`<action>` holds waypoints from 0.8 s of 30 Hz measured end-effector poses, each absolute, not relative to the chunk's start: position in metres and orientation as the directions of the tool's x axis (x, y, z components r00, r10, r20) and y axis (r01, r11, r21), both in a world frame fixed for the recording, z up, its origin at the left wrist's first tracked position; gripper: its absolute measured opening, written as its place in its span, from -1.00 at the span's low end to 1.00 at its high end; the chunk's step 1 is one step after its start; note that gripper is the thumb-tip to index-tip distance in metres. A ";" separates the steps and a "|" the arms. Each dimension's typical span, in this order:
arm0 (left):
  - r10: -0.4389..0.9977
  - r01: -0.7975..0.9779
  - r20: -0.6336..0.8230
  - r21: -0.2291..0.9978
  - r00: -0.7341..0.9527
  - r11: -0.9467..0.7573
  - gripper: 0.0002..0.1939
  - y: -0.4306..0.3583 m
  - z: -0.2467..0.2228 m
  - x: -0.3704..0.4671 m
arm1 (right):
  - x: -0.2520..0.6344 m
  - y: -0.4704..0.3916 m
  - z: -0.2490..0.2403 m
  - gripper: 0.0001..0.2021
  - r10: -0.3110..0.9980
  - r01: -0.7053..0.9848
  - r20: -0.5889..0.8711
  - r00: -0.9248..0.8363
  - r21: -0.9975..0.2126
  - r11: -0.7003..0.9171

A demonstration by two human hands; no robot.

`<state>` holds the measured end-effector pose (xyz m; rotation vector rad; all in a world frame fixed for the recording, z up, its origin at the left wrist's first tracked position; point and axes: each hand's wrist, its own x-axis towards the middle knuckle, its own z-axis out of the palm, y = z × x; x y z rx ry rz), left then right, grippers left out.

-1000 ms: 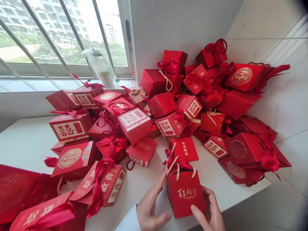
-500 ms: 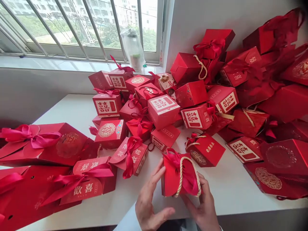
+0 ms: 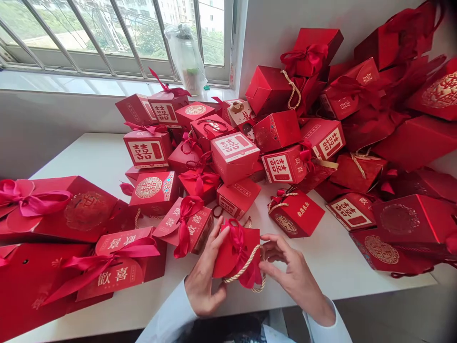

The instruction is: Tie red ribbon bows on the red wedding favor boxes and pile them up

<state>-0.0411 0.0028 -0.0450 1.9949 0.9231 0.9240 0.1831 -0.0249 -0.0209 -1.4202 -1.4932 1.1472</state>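
A small red gift box (image 3: 223, 252) with a crimson ribbon bow (image 3: 238, 238) and a twisted gold rope handle (image 3: 246, 264) is held just above the table's front part. My left hand (image 3: 203, 281) wraps its left side, fingers along the far edge and thumb at the near bottom. At the right edge, my right hand (image 3: 291, 271) has bent fingers and thumb on the box beside the rope; whether they also pinch the rope is unclear. Just left of the held box lies another red box (image 3: 187, 221) tied with ribbon.
Several red boxes (image 3: 235, 157) are heaped across the back of the white table (image 3: 303, 281), rising at the right wall. Larger red boxes (image 3: 43, 202) lie at the left. A bagged bottle (image 3: 187, 62) stands on the sill by the barred window.
The gift box has shifted left and turned, its rope now slanting across the front. My left hand has closed against its side; my right hand has moved up to its right edge.
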 end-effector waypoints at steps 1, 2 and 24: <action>0.828 0.289 0.299 0.836 0.474 -0.467 -0.10 0.005 -0.046 -0.040 | 0.180 -0.023 -0.020 -0.72 0.992 0.274 -0.068 -0.102 -0.961 -0.038; 0.838 0.304 0.315 0.827 0.446 -0.473 -0.10 0.006 -0.048 -0.039 | 0.178 -0.022 -0.019 -0.79 0.994 0.261 -0.067 -0.086 -0.964 -0.042; 0.921 0.326 0.347 0.863 0.175 -0.387 -0.30 -0.025 -0.053 -0.028 | 0.199 -0.030 -0.022 -0.58 0.993 0.386 -0.058 0.103 -0.918 -0.094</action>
